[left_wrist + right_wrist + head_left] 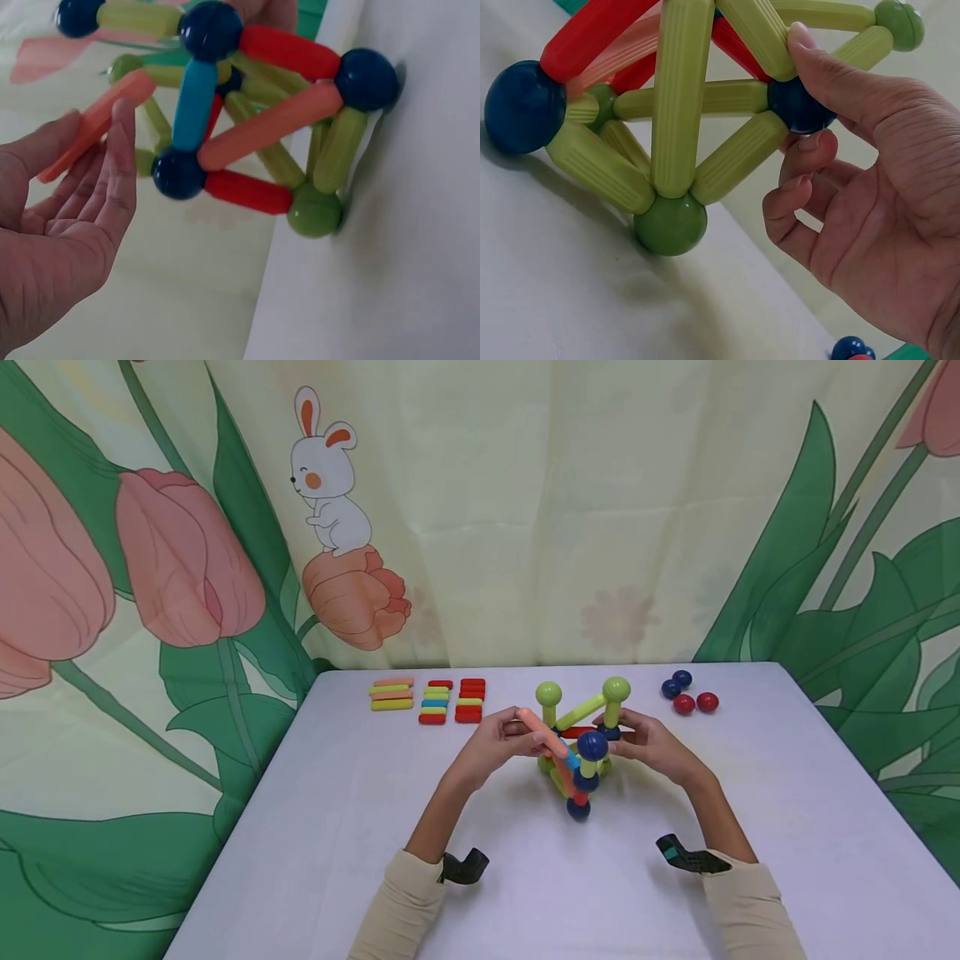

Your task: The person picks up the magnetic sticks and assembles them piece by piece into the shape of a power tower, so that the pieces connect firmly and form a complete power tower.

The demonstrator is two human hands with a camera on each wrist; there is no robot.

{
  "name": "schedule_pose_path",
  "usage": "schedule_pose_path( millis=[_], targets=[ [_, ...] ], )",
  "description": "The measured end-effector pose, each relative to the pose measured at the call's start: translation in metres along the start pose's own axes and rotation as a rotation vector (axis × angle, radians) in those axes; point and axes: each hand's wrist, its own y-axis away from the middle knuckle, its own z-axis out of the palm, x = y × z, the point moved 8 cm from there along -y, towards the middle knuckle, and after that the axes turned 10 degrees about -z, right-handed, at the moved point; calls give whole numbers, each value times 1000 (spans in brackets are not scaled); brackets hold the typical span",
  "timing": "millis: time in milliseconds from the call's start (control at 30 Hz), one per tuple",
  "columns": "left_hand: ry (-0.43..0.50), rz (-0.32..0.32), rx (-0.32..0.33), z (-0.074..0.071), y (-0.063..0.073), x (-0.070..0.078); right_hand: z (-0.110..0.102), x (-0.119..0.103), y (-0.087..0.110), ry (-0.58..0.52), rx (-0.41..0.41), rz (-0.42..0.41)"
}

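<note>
A frame of coloured rods and balls, a magnetic-style building toy, stands on the table with green, red, blue and orange rods joined at dark blue and green balls. My left hand pinches a loose orange rod between thumb and fingers, tilted beside the frame's left side. Another orange rod runs diagonally across the frame. My right hand holds the frame's right side, thumb and fingertips around a dark blue ball. Two green balls top upright green rods at the back.
White-covered table. Spare rods lie in three stacks at the back left: long orange and yellow-green ones, then shorter mixed and mostly red ones. At the back right sit dark blue balls and red balls. A printed curtain hangs behind.
</note>
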Motion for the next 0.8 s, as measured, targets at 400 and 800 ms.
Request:
schedule_pose_path(
  millis=[400,800],
  targets=[
    [-25,-34,-6,20,-4,-5,0,-2,-1,-5,-10,-2],
    [-35,-50,7,25,-13,-3,1,-1,-1,-5,-6,13]
  ],
)
